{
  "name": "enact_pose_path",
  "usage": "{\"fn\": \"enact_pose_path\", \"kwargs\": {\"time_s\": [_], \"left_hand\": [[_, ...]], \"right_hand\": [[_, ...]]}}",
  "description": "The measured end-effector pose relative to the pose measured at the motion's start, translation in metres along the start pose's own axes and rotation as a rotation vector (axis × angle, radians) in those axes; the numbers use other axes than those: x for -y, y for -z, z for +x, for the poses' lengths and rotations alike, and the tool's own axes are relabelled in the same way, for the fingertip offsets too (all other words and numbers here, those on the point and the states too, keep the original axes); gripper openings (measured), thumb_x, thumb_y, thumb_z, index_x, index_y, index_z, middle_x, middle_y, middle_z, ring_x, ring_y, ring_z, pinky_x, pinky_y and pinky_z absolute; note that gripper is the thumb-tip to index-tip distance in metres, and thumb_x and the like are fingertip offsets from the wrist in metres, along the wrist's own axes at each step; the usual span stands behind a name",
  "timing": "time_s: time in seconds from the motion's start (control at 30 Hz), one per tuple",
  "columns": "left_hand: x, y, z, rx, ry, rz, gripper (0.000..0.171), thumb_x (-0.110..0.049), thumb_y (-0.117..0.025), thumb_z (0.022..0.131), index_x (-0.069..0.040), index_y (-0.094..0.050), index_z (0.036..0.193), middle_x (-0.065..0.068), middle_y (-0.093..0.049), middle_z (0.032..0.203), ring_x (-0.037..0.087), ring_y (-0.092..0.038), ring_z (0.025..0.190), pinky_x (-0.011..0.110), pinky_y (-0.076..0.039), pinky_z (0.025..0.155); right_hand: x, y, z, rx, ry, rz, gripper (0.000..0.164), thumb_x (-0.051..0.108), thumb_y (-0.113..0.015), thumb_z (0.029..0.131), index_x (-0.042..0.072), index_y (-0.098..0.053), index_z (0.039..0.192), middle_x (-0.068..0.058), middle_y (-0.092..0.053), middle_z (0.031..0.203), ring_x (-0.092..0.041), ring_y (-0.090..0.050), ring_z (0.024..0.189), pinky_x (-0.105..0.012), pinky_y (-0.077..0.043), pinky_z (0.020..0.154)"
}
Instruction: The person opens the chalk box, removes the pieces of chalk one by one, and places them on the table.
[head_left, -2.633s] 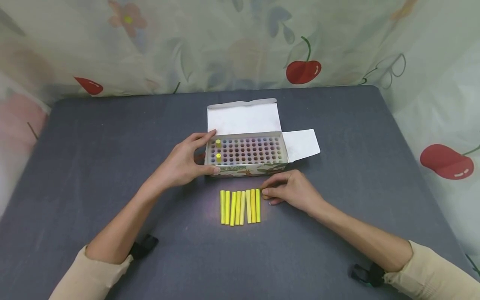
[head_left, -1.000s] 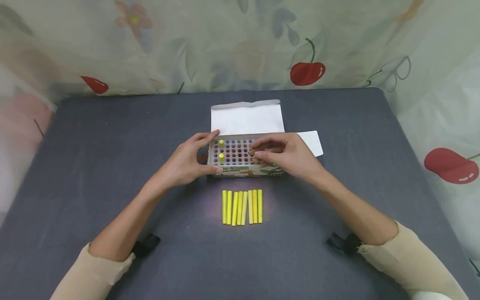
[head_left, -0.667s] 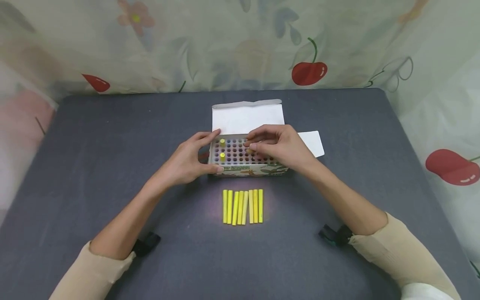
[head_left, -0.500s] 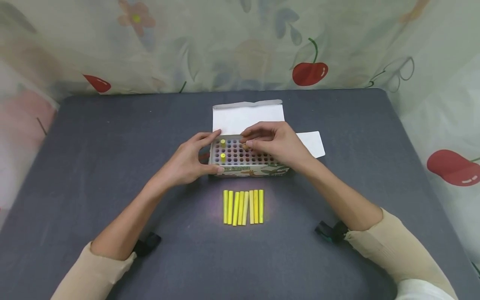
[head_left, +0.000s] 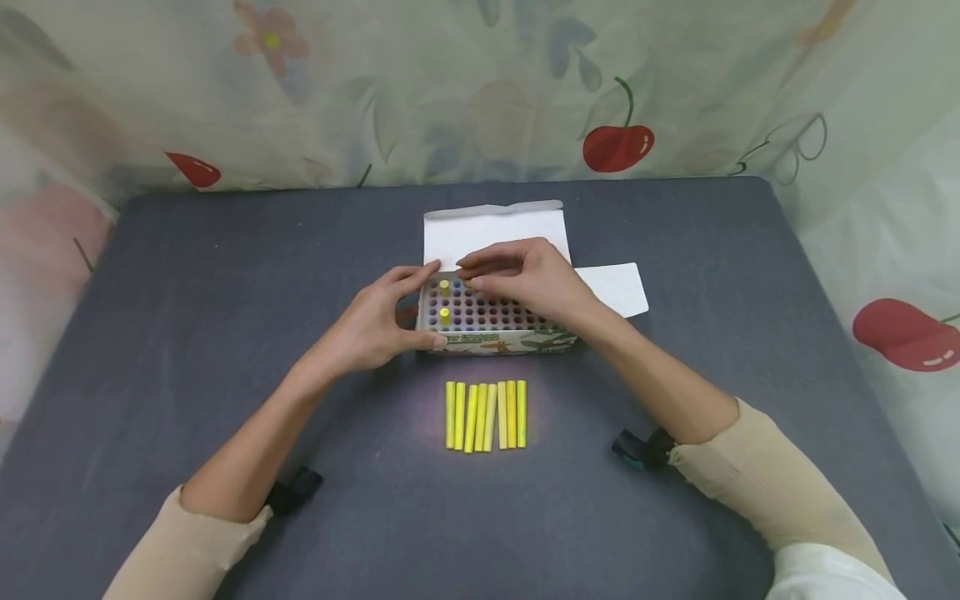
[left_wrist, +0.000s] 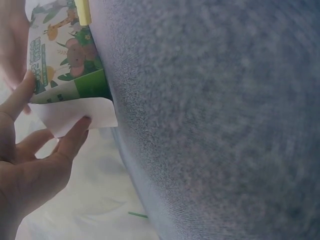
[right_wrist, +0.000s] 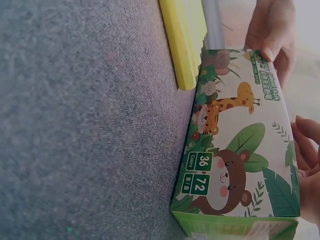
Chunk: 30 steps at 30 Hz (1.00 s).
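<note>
An open cardboard chalk box, printed with animals, holds an insert full of round holes. Two yellow chalk sticks stand in its left part. My left hand grips the box's left end, thumb on the front wall and index finger at the back corner. Over the back rows of holes, my right hand pinches a chalk stick, almost wholly hidden by the fingertips. Several yellow chalk sticks lie side by side in front of the box. In the right wrist view, the box front hides the right fingertips.
A white lid is folded back behind the box, and a side flap sticks out to the right. Dark cloth covers the table. A patterned curtain hangs along the back and sides.
My right hand has gone from beside the chalk row up over the box, then leftward across the holes toward the back left. The left hand keeps its grip on the box.
</note>
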<state>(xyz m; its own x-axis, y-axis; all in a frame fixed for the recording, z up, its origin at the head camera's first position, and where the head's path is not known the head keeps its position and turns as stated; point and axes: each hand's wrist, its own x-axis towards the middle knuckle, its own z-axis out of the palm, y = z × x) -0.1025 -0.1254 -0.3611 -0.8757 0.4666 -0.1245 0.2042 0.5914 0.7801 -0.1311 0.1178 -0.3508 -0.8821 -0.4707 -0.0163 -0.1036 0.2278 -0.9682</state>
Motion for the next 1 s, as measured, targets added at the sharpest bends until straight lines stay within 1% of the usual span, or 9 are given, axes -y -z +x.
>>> {"fn": "enact_pose_path", "kwargs": {"time_s": [0.1, 0.3, 0.47, 0.67, 0.73, 0.87, 1.0], "left_hand": [[0.001, 0.000, 0.000, 0.000, -0.004, 0.000, 0.095, -0.015, -0.083, 0.083, -0.020, -0.026, 0.159, 0.017, -0.032, 0.152, 0.034, -0.045, 0.134, 0.043, -0.050, 0.105], [0.001, 0.001, -0.001, 0.001, -0.010, -0.007, 0.095, -0.015, -0.083, 0.083, -0.021, -0.026, 0.159, 0.016, -0.032, 0.153, 0.033, -0.044, 0.134, 0.043, -0.049, 0.107], [0.002, 0.001, 0.000, 0.006, -0.013, -0.006, 0.095, -0.016, -0.083, 0.084, -0.021, -0.025, 0.159, 0.016, -0.030, 0.154, 0.034, -0.044, 0.135, 0.043, -0.050, 0.106], [0.002, 0.002, 0.000, 0.007, -0.013, -0.005, 0.095, -0.016, -0.083, 0.084, -0.021, -0.025, 0.159, 0.016, -0.030, 0.154, 0.034, -0.043, 0.135, 0.044, -0.050, 0.105], [0.001, 0.002, 0.000, 0.008, -0.014, -0.007, 0.095, -0.015, -0.083, 0.084, -0.021, -0.025, 0.159, 0.016, -0.031, 0.153, 0.034, -0.043, 0.135, 0.044, -0.050, 0.105], [0.001, 0.002, 0.000, 0.009, -0.011, -0.010, 0.095, -0.015, -0.083, 0.084, -0.021, -0.025, 0.159, 0.016, -0.030, 0.154, 0.035, -0.045, 0.134, 0.043, -0.051, 0.104], [0.002, 0.002, 0.000, 0.010, -0.009, -0.011, 0.095, -0.016, -0.083, 0.084, -0.021, -0.025, 0.159, 0.015, -0.028, 0.156, 0.038, -0.047, 0.132, 0.043, -0.053, 0.102]], "right_hand": [[0.000, -0.002, 0.004, 0.015, -0.007, -0.049, 0.029, 0.014, -0.074, 0.091, 0.009, -0.073, 0.120, -0.004, -0.073, 0.112, -0.021, -0.071, 0.100, -0.034, -0.061, 0.084], [-0.002, -0.008, 0.010, 0.049, -0.013, -0.100, 0.030, 0.011, -0.073, 0.091, 0.010, -0.073, 0.121, -0.005, -0.074, 0.111, -0.014, -0.070, 0.101, -0.030, -0.060, 0.085], [-0.002, -0.012, 0.013, 0.040, -0.012, -0.200, 0.029, 0.015, -0.072, 0.092, 0.013, -0.074, 0.121, 0.000, -0.074, 0.110, -0.009, -0.068, 0.100, -0.029, -0.058, 0.085], [-0.002, -0.015, 0.015, 0.021, -0.039, -0.296, 0.027, 0.019, -0.071, 0.093, 0.017, -0.075, 0.119, 0.003, -0.074, 0.108, -0.009, -0.068, 0.097, -0.030, -0.057, 0.084], [-0.002, -0.016, 0.016, 0.026, -0.047, -0.317, 0.026, 0.020, -0.071, 0.093, 0.018, -0.075, 0.119, 0.003, -0.074, 0.108, -0.009, -0.067, 0.096, -0.030, -0.056, 0.083], [-0.001, -0.019, 0.018, 0.032, -0.061, -0.345, 0.027, 0.022, -0.071, 0.094, 0.018, -0.075, 0.119, 0.002, -0.075, 0.107, -0.011, -0.067, 0.090, -0.030, -0.055, 0.075], [-0.001, -0.023, 0.020, 0.023, -0.082, -0.398, 0.027, 0.025, -0.072, 0.093, 0.018, -0.076, 0.119, 0.003, -0.075, 0.105, -0.010, -0.066, 0.083, -0.029, -0.053, 0.069]]}}
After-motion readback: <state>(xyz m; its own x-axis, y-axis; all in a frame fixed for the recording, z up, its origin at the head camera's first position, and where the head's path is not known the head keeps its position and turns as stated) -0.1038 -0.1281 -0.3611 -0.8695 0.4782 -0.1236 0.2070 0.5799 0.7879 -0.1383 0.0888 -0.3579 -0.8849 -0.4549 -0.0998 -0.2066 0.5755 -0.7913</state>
